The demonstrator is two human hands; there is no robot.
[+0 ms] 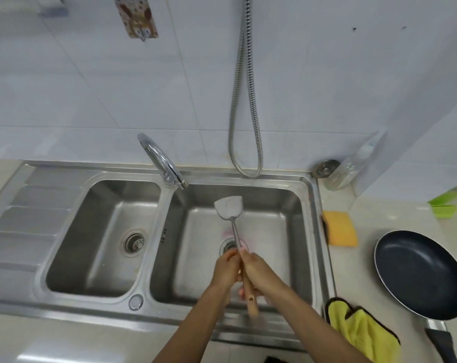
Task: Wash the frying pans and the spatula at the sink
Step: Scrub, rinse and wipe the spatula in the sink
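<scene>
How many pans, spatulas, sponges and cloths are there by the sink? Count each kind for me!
Frying pan: 1
Spatula: 1
Sponge: 1
Cloth: 1
Total: 4

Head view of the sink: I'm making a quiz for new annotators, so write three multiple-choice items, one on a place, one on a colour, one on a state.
1. Where is the frying pan? A) in the left basin B) on the counter right of the sink C) on the wall
2. What colour is the sponge? A) yellow B) blue C) white
3. How is the spatula held? A) by nobody B) by one hand C) by both hands
Answers: 1 B, it sits on the counter by the cloth. 2 A, its top is yellow. 3 C, the left hand and right hand grip its handle over the right basin.
</scene>
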